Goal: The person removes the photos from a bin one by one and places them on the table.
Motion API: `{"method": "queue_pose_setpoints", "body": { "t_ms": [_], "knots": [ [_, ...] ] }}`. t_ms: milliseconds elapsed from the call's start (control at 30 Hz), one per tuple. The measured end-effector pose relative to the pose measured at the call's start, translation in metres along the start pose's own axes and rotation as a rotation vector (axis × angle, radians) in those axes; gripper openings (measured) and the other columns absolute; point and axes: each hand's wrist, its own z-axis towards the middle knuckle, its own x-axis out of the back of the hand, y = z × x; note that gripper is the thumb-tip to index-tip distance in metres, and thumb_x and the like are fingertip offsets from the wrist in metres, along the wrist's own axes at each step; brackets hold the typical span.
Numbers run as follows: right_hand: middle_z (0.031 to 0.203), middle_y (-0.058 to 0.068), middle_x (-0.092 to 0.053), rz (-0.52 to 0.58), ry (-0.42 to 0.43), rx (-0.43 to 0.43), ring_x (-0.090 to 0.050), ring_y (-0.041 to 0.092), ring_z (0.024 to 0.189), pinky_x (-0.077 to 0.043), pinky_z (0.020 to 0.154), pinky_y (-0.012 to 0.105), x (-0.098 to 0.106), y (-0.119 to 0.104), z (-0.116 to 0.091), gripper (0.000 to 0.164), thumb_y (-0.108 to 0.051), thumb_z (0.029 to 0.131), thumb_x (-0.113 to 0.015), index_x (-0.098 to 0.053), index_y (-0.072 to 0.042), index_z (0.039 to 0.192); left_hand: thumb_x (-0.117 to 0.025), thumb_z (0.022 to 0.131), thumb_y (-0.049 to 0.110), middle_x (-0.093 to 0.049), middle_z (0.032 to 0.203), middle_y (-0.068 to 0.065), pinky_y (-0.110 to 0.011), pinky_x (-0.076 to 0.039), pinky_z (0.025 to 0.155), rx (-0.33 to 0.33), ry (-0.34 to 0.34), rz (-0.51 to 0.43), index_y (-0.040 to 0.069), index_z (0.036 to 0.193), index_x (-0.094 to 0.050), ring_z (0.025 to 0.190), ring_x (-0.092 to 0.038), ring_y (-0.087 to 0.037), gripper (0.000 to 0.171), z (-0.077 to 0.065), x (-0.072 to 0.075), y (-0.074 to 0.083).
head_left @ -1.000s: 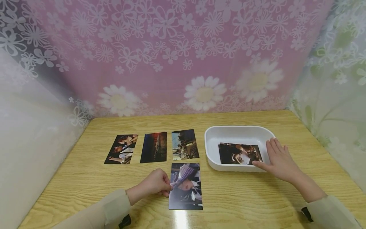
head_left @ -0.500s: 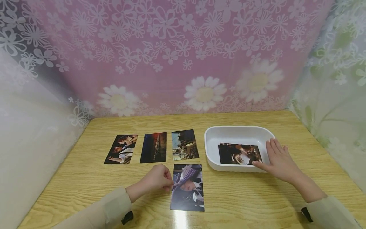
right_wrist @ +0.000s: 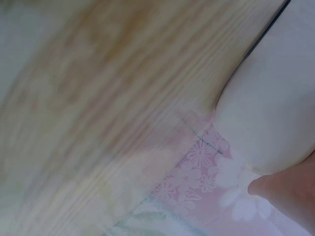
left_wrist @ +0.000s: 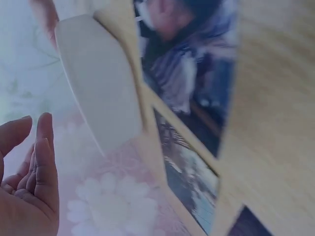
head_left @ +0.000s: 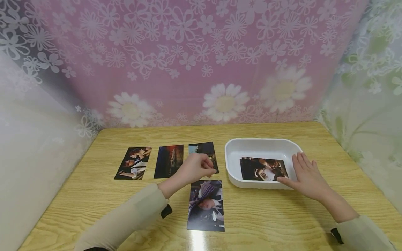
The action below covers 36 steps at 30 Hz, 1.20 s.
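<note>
My left hand [head_left: 194, 169] is over the table with its fingers loosely bent and nothing in them; the left wrist view shows thumb and forefinger apart. Beneath it, partly covered, lies a photo card with a blue sky [head_left: 203, 147]. Just nearer to me is a larger-looking photo card with a person and a striped cloth [head_left: 205, 211], flat on the wood. My right hand [head_left: 309, 177] rests on the right end of a white plastic tray [head_left: 263, 140], fingers straight along the rim and thumb over the front edge. Dark photo cards [head_left: 265, 169] lie stacked in the tray.
To the left, a dark red-and-blue photo card [head_left: 169, 161] and a photo card of people [head_left: 133, 163] continue the back row. The wooden table [head_left: 257, 219] ends at a pink flowered cloth [head_left: 176, 104] behind, with pale cloths at both sides.
The left hand has let go of the near photo card's left edge, after shifting it slightly right and nearer, and moved up and right over the card behind. The right hand stays on the tray.
</note>
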Motion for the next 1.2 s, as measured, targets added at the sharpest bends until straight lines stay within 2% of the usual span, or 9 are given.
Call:
{"method": "queue_pose_setpoints", "body": {
  "t_ms": [167, 300, 400, 600, 767, 867, 1000, 1133, 1200],
  "knots": [
    [0.134, 0.04, -0.004, 0.005, 0.008, 0.004, 0.006, 0.045, 0.126, 0.005, 0.095, 0.06, -0.001, 0.0, 0.0, 0.098, -0.052, 0.082, -0.053, -0.01, 0.021, 0.13, -0.068, 0.079, 0.018, -0.06, 0.083, 0.001, -0.019, -0.046, 0.062, -0.076, 0.028, -0.013, 0.005, 0.093, -0.06, 0.073, -0.057, -0.007, 0.02, 0.03, -0.014, 0.013],
    [0.134, 0.041, -0.005, 0.007, 0.025, 0.008, 0.005, 0.045, 0.126, 0.006, 0.095, 0.06, -0.002, 0.001, -0.001, 0.097, -0.051, 0.081, -0.054, -0.011, 0.021, 0.13, -0.067, 0.079, 0.021, -0.06, 0.097, -0.001, -0.019, -0.046, 0.07, -0.079, 0.015, -0.037, 0.008, 0.104, -0.057, 0.089, -0.057, -0.009, 0.029, 0.051, -0.027, 0.025],
    [0.134, 0.041, -0.005, 0.012, 0.033, 0.012, 0.005, 0.045, 0.126, 0.007, 0.095, 0.059, -0.003, 0.002, -0.001, 0.097, -0.05, 0.082, -0.055, -0.011, 0.021, 0.13, -0.067, 0.079, 0.024, -0.057, 0.107, -0.002, -0.018, -0.044, 0.075, -0.103, 0.017, -0.016, 0.009, 0.11, -0.055, 0.099, -0.054, -0.012, 0.037, 0.067, -0.039, 0.03],
    [0.134, 0.04, -0.004, 0.012, 0.024, 0.008, 0.006, 0.045, 0.127, 0.007, 0.096, 0.059, -0.003, 0.001, -0.001, 0.097, -0.051, 0.081, -0.054, -0.011, 0.021, 0.131, -0.067, 0.079, 0.029, -0.053, 0.116, -0.005, -0.019, -0.04, 0.083, -0.172, 0.031, 0.095, 0.007, 0.119, -0.051, 0.107, -0.049, -0.014, 0.049, 0.094, -0.062, 0.027],
    [0.134, 0.041, -0.005, 0.01, 0.023, 0.006, 0.004, 0.045, 0.126, 0.007, 0.096, 0.059, -0.001, 0.0, -0.001, 0.097, -0.051, 0.081, -0.055, -0.011, 0.021, 0.13, -0.066, 0.079, 0.033, -0.046, 0.125, -0.006, -0.022, -0.036, 0.09, -0.174, -0.036, 0.19, 0.005, 0.126, -0.045, 0.114, -0.043, -0.016, 0.059, 0.108, -0.079, 0.023],
    [0.133, 0.041, -0.004, 0.01, 0.021, 0.007, 0.004, 0.046, 0.126, 0.006, 0.096, 0.059, -0.001, -0.001, -0.001, 0.097, -0.051, 0.082, -0.054, -0.011, 0.022, 0.13, -0.066, 0.079, 0.036, -0.04, 0.131, -0.006, -0.022, -0.032, 0.094, -0.172, -0.092, 0.29, 0.006, 0.13, -0.04, 0.119, -0.037, -0.015, 0.065, 0.113, -0.087, 0.023],
    [0.133, 0.041, -0.004, 0.009, 0.022, 0.009, 0.005, 0.046, 0.126, 0.006, 0.096, 0.059, 0.0, -0.001, -0.002, 0.097, -0.05, 0.082, -0.054, -0.011, 0.022, 0.13, -0.064, 0.077, 0.045, -0.031, 0.138, -0.005, -0.023, -0.028, 0.098, -0.178, -0.186, 0.497, 0.007, 0.136, -0.03, 0.126, -0.028, -0.014, 0.078, 0.116, -0.095, 0.024],
    [0.133, 0.041, -0.004, 0.009, 0.023, 0.007, 0.005, 0.045, 0.126, 0.005, 0.096, 0.06, 0.0, -0.001, -0.001, 0.097, -0.05, 0.082, -0.054, -0.011, 0.022, 0.13, -0.059, 0.073, 0.057, -0.018, 0.144, -0.003, -0.033, -0.026, 0.1, -0.152, -0.268, 0.68, 0.01, 0.141, -0.019, 0.13, -0.016, -0.012, 0.092, 0.115, -0.099, 0.024],
    [0.133, 0.041, -0.005, 0.008, 0.022, 0.007, 0.005, 0.045, 0.126, 0.005, 0.096, 0.06, 0.0, -0.001, -0.001, 0.097, -0.05, 0.082, -0.054, -0.011, 0.022, 0.13, -0.057, 0.073, 0.06, -0.012, 0.146, -0.002, -0.039, -0.024, 0.101, -0.125, -0.301, 0.741, 0.012, 0.142, -0.013, 0.132, -0.01, -0.012, 0.095, 0.115, -0.101, 0.023]
  ]
}}
